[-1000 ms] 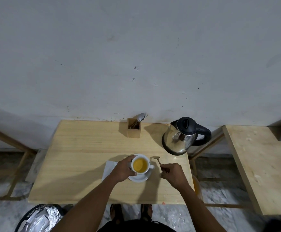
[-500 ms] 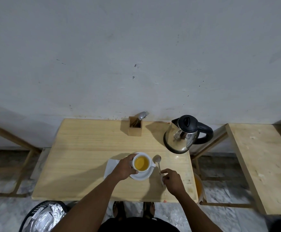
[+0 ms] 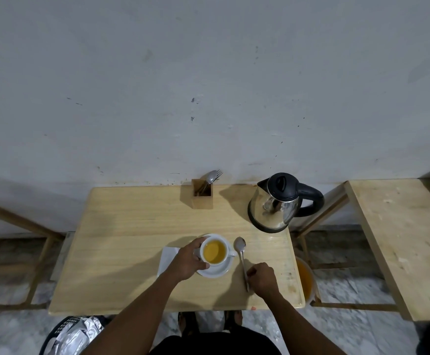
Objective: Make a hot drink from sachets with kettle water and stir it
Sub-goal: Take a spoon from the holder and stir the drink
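Note:
A white cup (image 3: 228, 252) holding yellow-orange drink stands on a white saucer (image 3: 217, 271) near the front of the wooden table (image 3: 132, 239). My left hand (image 3: 189, 261) is wrapped around the cup's left side. A metal spoon (image 3: 242, 261) lies flat on the table just right of the saucer, bowl pointing away from me. My right hand (image 3: 262, 279) rests on the spoon's handle end with fingers curled over it. A steel kettle (image 3: 275, 208) with a black lid and handle stands at the back right.
A wooden cutlery holder (image 3: 202, 194) with a spoon and fork sits at the back edge by the wall. A white napkin (image 3: 168, 258) lies under my left hand. A second table (image 3: 400, 239) is to the right, an orange bucket (image 3: 304, 280) between them, a bin (image 3: 73, 334) below left.
My right hand has lowered the spoon from a raised hold beside the cup until it lies flat on the table. My left hand has stayed on the cup.

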